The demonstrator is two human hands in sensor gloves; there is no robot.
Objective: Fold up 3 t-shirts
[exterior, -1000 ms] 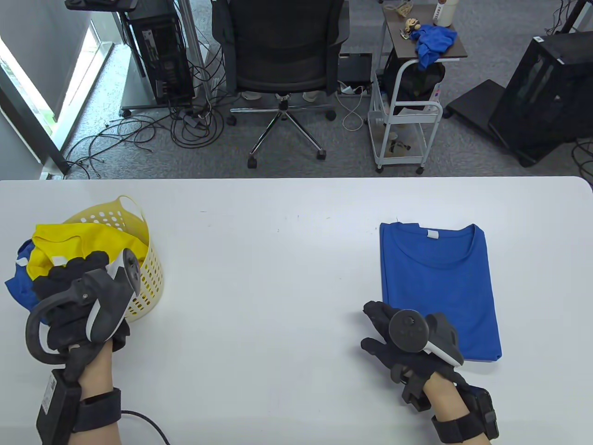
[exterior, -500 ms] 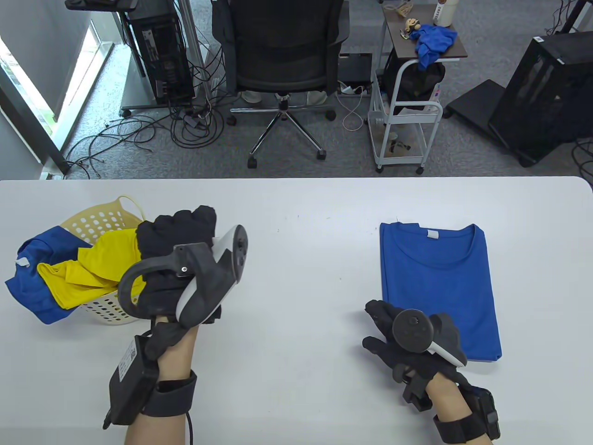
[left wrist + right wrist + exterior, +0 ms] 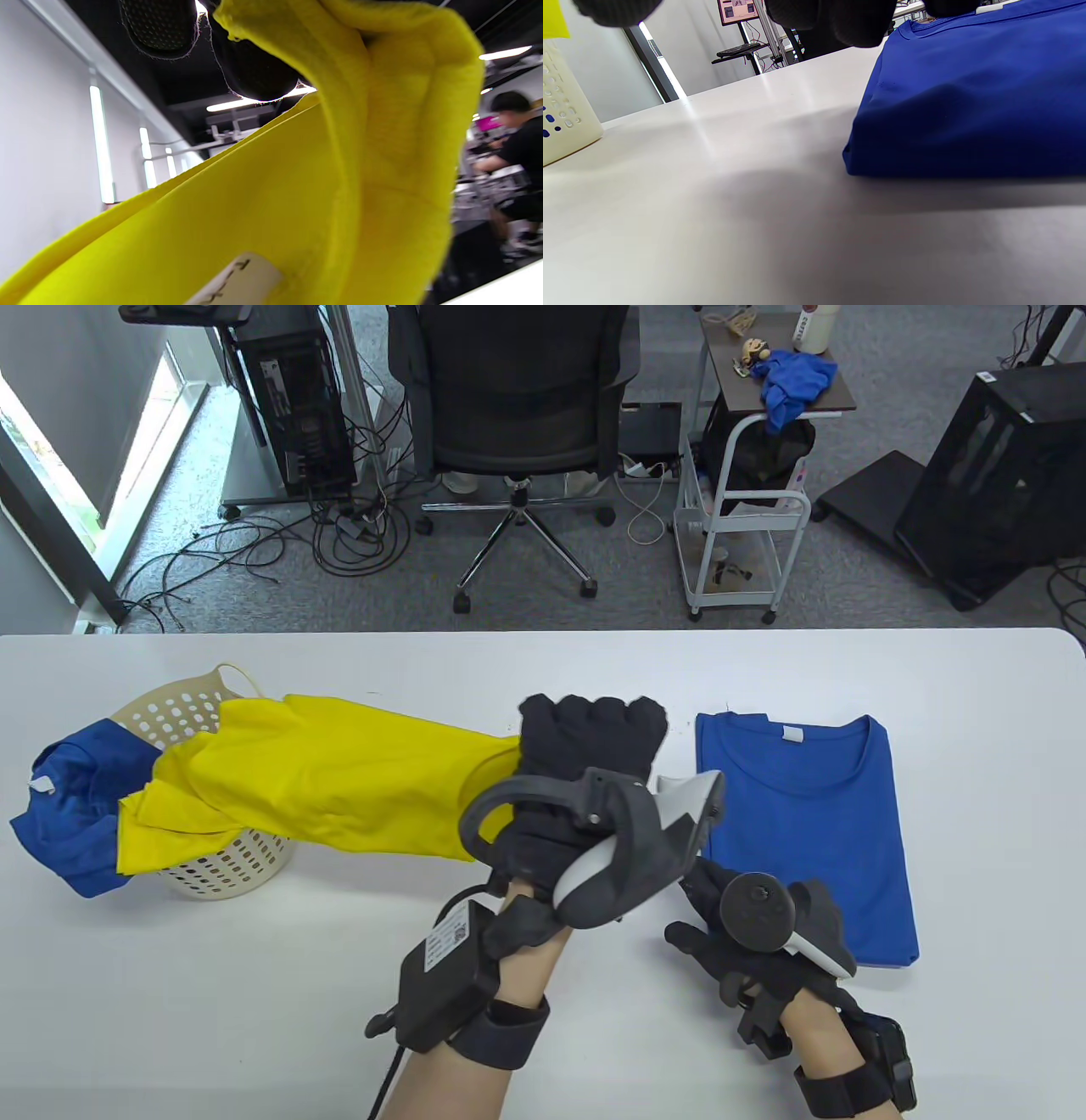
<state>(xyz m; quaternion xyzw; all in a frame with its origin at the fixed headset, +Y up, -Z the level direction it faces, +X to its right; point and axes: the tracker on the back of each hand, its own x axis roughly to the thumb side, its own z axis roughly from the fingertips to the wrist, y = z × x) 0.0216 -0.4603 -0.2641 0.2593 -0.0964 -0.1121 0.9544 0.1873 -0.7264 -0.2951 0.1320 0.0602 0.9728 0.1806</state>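
Our left hand (image 3: 585,780) fisted the yellow shirt (image 3: 339,785), which risked toppling the basket (image 3: 182,712); right hand (image 3: 747,933) lay slack, empty.

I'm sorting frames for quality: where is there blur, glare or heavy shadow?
Table view: sharp and evenly lit. Left wrist view: the yellow cotton t-shirt fills the frame, close and soft, with bright ceiling strips behind. Right wrist view: a broad shadow lies on the white table beside the folded blue t-shirt.

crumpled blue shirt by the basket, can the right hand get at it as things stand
Probably not easily. The right hand rests at the folded blue shirt, and the crumpled blue shirt lies beyond the basket, with the left hand and stretched yellow shirt across the path.
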